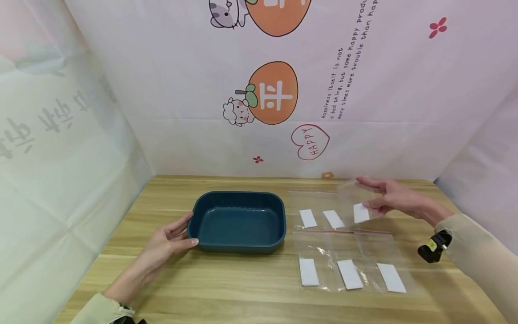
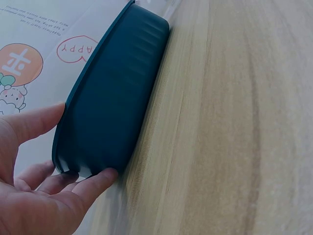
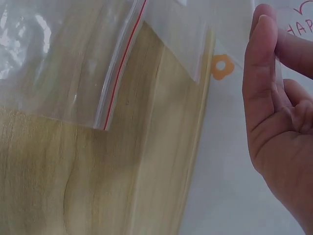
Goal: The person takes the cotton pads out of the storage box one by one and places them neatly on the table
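Note:
A dark teal rectangular bin (image 1: 238,248) stands on the wooden table, left of several clear zip bags. My left hand (image 1: 163,245) grips its left end, thumb at the near corner and fingers along the far side. In the left wrist view this hand (image 2: 44,200) wraps the end of the bin (image 2: 110,93). At the back right, my right hand (image 1: 390,198) pinches a clear zip bag (image 1: 347,193) holding a white rectangular piece (image 1: 360,213). In the right wrist view, the fingers of this hand (image 3: 266,103) are pressed together on clear film.
More clear zip bags lie in two rows, each with a white piece such as the near-left one (image 1: 309,272). A red-striped bag edge (image 3: 122,63) shows in the right wrist view. Printed white cloth (image 1: 182,112) hangs behind the wooden table (image 1: 226,288) and at both sides.

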Tool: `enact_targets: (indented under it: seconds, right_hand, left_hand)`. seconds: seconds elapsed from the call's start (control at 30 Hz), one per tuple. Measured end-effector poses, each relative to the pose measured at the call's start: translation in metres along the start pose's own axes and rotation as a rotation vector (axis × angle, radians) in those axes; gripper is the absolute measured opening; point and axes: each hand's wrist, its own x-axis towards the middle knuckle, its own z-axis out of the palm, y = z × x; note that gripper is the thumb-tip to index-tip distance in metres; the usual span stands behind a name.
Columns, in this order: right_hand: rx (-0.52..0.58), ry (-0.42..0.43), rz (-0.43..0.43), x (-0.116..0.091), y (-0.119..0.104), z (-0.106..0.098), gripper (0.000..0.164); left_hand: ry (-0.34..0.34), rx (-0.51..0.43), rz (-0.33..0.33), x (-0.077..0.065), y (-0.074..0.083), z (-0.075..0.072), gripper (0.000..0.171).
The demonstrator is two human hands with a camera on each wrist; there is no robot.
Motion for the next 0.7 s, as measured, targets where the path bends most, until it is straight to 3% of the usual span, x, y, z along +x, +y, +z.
enact_targets:
  seconds: [0.37,0.7]
  right_hand:
    - [-0.051,-0.005,0.045,0.000,0.019,-0.011,0.095]
    - [-0.228,0.017,0.068,0.000,0.035,-0.016,0.090]
  left_hand:
    - [-0.005,-0.002,0.000,0.000,0.001,0.000,0.089]
    - [-0.008,0.001,0.003,0.000,0.001,-0.001,0.087]
